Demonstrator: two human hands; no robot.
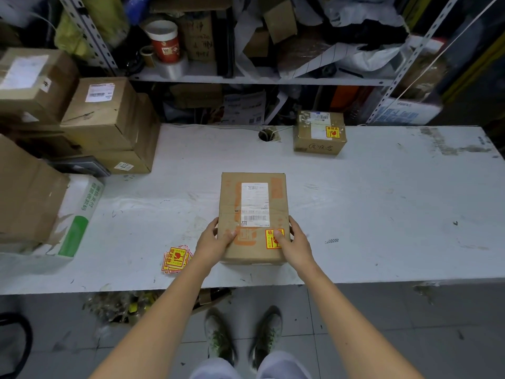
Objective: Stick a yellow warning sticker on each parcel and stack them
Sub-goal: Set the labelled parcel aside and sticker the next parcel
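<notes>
My left grip (216, 239) and right grip (296, 242) hold the parcel (254, 212) by its near sides, right thumb on its yellow sticker (270, 243). Parcel sits on tabletop (382, 201), sticker stack (176, 258) just left.

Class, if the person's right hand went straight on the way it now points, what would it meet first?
The parcel it grips: the right hand points forward and slightly left, into the parcel's right edge, thumb on the yellow sticker. Nothing else lies between.
</notes>
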